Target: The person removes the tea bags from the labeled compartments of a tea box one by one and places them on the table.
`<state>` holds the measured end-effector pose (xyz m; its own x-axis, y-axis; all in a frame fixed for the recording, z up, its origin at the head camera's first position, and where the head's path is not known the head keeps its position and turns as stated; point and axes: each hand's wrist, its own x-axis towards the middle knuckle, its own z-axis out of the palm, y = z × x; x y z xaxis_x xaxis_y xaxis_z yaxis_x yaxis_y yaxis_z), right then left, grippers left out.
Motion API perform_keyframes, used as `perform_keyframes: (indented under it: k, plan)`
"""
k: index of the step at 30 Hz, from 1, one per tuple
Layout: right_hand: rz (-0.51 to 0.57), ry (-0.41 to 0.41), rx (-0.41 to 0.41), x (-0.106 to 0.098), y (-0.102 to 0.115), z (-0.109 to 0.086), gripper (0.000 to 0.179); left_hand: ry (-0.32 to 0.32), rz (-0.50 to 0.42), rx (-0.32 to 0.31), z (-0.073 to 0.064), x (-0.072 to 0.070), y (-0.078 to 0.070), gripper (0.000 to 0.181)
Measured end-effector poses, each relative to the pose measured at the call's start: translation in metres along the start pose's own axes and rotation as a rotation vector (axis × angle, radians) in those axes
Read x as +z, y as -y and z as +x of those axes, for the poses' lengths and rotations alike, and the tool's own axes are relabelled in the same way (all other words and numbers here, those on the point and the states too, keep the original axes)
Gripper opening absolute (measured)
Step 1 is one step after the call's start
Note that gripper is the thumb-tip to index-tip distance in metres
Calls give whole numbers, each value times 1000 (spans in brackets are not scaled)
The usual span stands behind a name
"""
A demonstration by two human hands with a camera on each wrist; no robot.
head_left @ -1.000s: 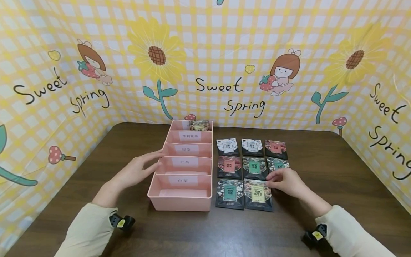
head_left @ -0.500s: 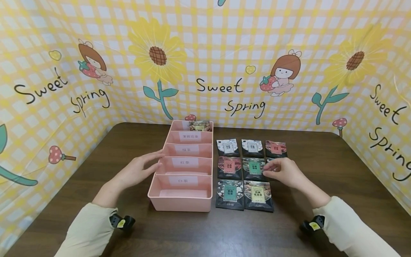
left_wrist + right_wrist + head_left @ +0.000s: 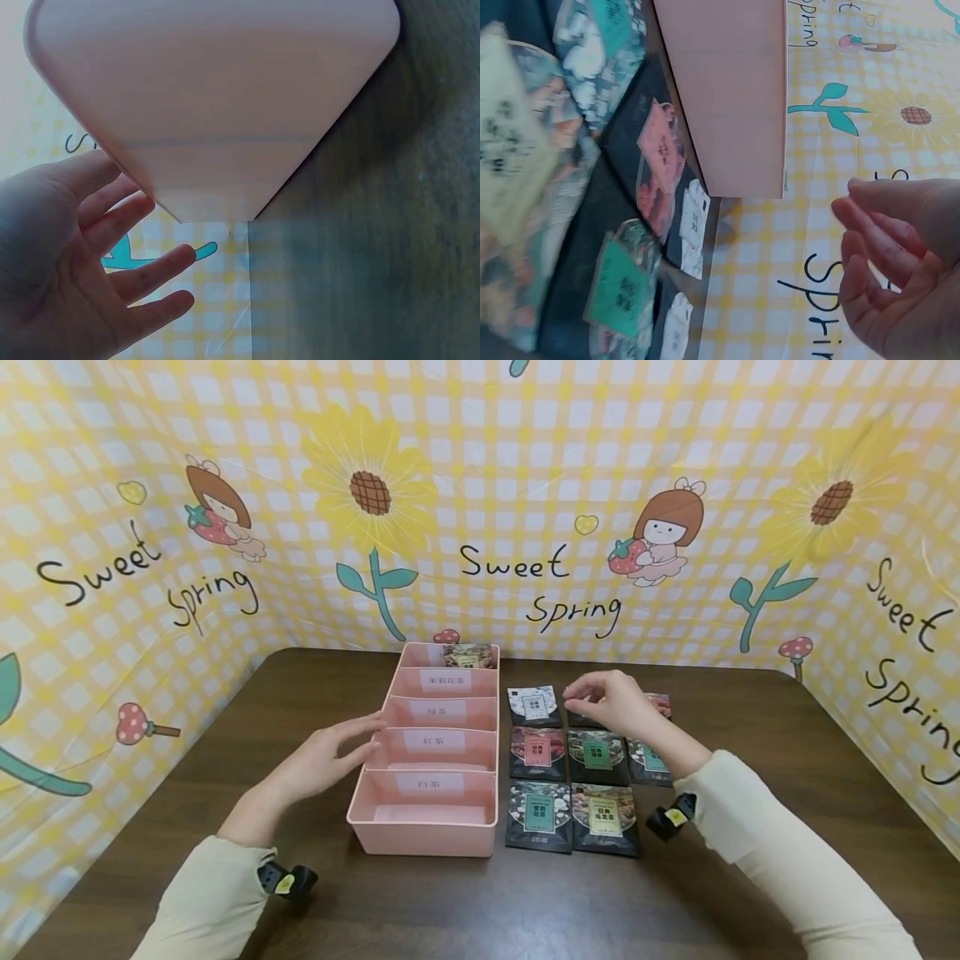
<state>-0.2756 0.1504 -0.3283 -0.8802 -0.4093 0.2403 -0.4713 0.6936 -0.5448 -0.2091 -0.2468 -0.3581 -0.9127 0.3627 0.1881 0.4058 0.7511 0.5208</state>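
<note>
Right hand over the far row of tea packets, left hand steadying the pink organiser.

The right hand hovers above the middle packet of the far row in a grid of dark foil tea packets lying flat on the dark brown wooden table, just right of the pink plastic five-compartment organiser box. Its fingers are loosely curled with the tips drawn together, and the right wrist view shows nothing between them. The left hand rests against the box's left wall with fingers straight and spread, gripping nothing. One yellowish packet stands in the farthest compartment. A yellow checked backdrop with sunflowers rises behind the table.
</note>
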Motion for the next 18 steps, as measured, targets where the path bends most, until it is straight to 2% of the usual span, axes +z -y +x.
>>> perform_keyframes:
  k: [9, 18]
  plan:
    - [28, -15, -60, 15, 7, 45, 16, -1, 3, 0, 0, 0, 0, 38]
    - [109, -14, 24, 34, 6, 87, 21, 4, -8, 2, -1, -1, 1, 39]
